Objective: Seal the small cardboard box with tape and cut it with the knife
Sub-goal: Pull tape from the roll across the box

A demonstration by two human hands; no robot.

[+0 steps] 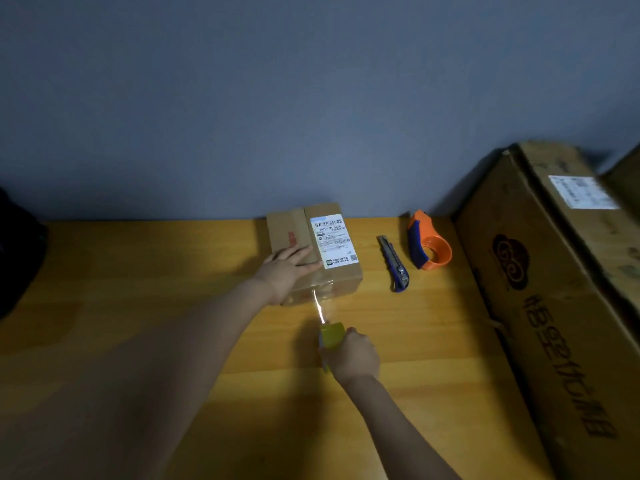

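My left hand (289,268) lies flat, fingers spread, on the small cardboard box (313,251) at the tabletop's (138,289) back, right hand (351,356) fingers wrapped round the tape roll (331,336); the taut strip (320,308) may twist or wrinkle before I reach the utility knife (394,265).

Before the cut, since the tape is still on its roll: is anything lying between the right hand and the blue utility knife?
Nothing visible. Bare wooden table separates the right hand, gripping the yellow-green tape roll, from the blue utility knife. The orange tape dispenser sits beyond the knife.

Large carton (540,306) — orange dispenser (429,244)
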